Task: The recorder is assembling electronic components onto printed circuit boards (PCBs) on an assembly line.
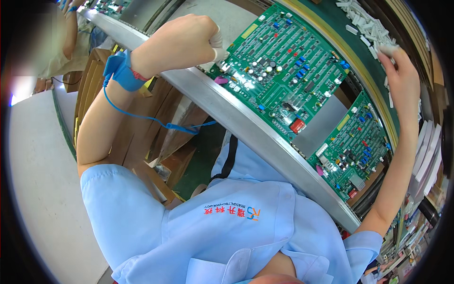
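My left hand (194, 40), with white finger covers, is curled closed at the left corner of a large green circuit board (265, 97). Its fingertips touch or nearly touch the board's edge beside small white connectors; whatever they hold is hidden. A blue wrist strap (127, 71) with a blue cord circles that wrist. Far to the right, my right hand (404, 78) reaches over a pile of small white plastic parts (371, 23). Its fingertips are smeared by motion, so their grip is unclear. A second similar circuit board (352, 142) lies nearer, to the right of the first.
A metal rail (246, 113) runs diagonally between me and the boards. A yellowish rail (352, 59) borders their far side. Cardboard sheets (90, 90) stand at left, near a whitish surface (42, 165). Another person's arm (71, 33) shows at upper left; stacked white sheets (428, 156) are at right.
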`<state>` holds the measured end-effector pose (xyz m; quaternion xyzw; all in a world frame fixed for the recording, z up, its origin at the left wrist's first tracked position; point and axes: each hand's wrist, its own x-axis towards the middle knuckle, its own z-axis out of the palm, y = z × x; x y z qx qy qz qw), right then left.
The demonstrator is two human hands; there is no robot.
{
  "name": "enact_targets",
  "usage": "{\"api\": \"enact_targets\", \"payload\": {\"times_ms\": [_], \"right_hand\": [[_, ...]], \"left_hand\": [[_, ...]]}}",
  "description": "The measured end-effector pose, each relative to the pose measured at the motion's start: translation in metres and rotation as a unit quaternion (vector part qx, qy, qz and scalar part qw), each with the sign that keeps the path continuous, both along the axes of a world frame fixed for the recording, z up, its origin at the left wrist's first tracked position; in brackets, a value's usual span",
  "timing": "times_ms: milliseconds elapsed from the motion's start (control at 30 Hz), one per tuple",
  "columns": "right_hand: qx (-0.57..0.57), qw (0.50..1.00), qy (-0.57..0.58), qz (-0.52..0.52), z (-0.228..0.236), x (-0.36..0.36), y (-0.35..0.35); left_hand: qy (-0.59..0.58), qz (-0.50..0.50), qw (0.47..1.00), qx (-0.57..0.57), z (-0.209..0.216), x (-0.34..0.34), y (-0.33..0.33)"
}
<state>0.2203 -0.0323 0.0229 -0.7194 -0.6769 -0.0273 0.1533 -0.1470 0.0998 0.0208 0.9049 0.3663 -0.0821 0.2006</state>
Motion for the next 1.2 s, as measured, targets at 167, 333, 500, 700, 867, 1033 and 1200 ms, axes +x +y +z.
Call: {"api": "enact_targets", "payload": {"times_ms": [167, 333, 500, 700, 867, 1033, 1200], "right_hand": [[0.012, 0.991, 0.08, 0.106, -0.004, -0.078, 0.048], [-0.049, 0.996, 0.038, 0.061, -0.004, -0.122, 0.075], [-0.045, 0.995, -0.044, 0.076, -0.031, -0.114, 0.085], [-0.01, 0.992, -0.089, 0.09, -0.03, -0.118, 0.083], [-0.012, 0.994, -0.044, 0.104, -0.026, -0.116, 0.08], [0.07, 0.994, 0.002, 0.082, -0.001, -0.092, 0.036], [0.096, 0.995, 0.033, -0.009, 0.029, -0.048, -0.051]], "left_hand": [[0.026, -0.038, 0.999, 0.023, 0.002, 0.003, 0.004], [-0.042, 0.042, 0.998, 0.01, 0.001, -0.014, 0.015], [-0.026, 0.089, 0.995, -0.027, -0.019, -0.03, 0.028], [-0.054, 0.048, 0.997, -0.015, -0.007, -0.02, 0.027], [-0.147, -0.005, 0.986, 0.083, 0.016, 0.007, 0.043], [-0.277, -0.069, 0.937, 0.203, 0.052, 0.09, 0.061], [-0.226, -0.144, 0.941, 0.208, 0.016, 0.169, 0.116]]}}
